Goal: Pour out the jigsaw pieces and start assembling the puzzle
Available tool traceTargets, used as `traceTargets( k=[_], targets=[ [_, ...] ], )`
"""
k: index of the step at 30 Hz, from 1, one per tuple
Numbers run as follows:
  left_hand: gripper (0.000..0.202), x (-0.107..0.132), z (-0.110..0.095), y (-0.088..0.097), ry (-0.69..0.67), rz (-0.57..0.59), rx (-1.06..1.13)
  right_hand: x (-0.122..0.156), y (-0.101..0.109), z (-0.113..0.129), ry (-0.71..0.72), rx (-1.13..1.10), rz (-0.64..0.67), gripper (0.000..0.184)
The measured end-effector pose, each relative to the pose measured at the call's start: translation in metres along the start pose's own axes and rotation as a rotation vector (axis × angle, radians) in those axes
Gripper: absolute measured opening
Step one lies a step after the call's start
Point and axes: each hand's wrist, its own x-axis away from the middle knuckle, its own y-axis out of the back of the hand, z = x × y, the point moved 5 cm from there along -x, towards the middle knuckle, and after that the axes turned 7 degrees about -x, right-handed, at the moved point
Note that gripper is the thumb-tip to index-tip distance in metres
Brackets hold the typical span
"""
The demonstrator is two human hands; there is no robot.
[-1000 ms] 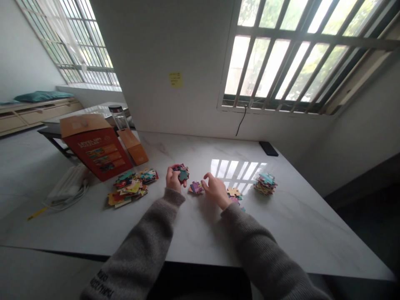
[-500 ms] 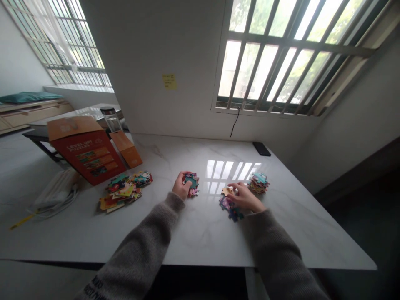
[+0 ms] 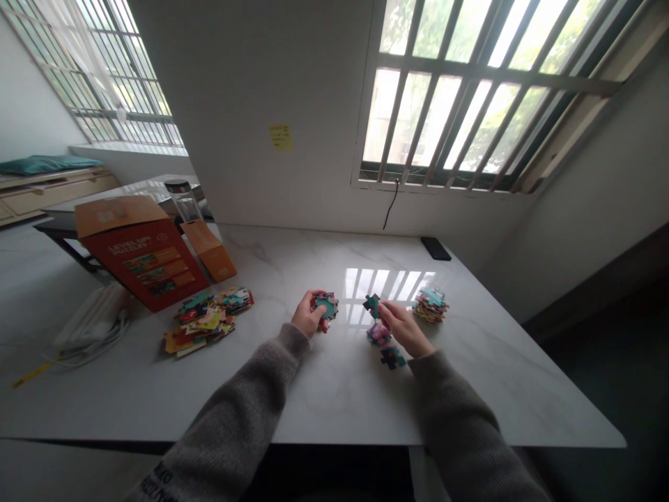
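Note:
My left hand (image 3: 308, 314) is closed around a small stack of puzzle pieces (image 3: 327, 307), its thumb lying across the teal top piece. To the right, my right hand (image 3: 405, 326) pinches a single dark teal puzzle piece (image 3: 371, 305) between thumb and fingers. Just below that hand, a purple-pink group of pieces (image 3: 378, 335) and a dark piece with a red spot (image 3: 393, 358) lie on the white marbled table (image 3: 324, 404). A neat pile of puzzle pieces (image 3: 431, 305) stands to the right of my right hand.
At left lies a loose heap of puzzle pieces (image 3: 201, 324). Behind it stand a red puzzle box (image 3: 141, 254), a smaller orange box (image 3: 210, 251) and a glass jar (image 3: 184, 199). A white power strip with cables (image 3: 94, 324) is farther left. A black phone (image 3: 435, 249) rests at the back right.
My right hand has lifted a dark teal piece; the pale piece formerly under its fingers no longer shows. The stack in my left hand has shifted slightly right.

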Motion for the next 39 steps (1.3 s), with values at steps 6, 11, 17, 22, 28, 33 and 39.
traceTargets(
  k=[6, 11, 17, 22, 28, 33, 39],
  targets=[
    [0.045, 0.002, 0.004, -0.014, 0.026, 0.111, 0.09, 0.006, -0.046, -0.003, -0.154, -0.415, -0.063, 0.045],
    [0.048, 0.011, 0.002, -0.027, 0.027, 0.21, 0.077, 0.007, -0.052, 0.001, -0.018, 0.038, -0.126, 0.051],
    [0.048, 0.023, -0.001, -0.036, -0.068, 0.333, -0.049, 0.012, -0.054, 0.013, 0.08, 0.572, -0.096, 0.052],
    [0.041, 0.015, 0.004, -0.027, -0.061, 0.227, -0.09, 0.006, -0.023, 0.008, 0.138, 0.481, -0.045, 0.045],
    [0.04, 0.005, 0.001, -0.013, 0.049, 0.101, 0.028, -0.002, 0.032, -0.019, 0.105, 0.494, -0.041, 0.036],
    [0.039, 0.003, 0.001, -0.01, 0.049, 0.063, 0.044, 0.006, 0.025, -0.027, 0.015, 0.555, 0.207, 0.045],
    [0.04, 0.003, 0.004, -0.01, 0.049, 0.055, 0.025, 0.01, 0.022, -0.023, 0.012, 0.56, 0.226, 0.038]
  ],
)
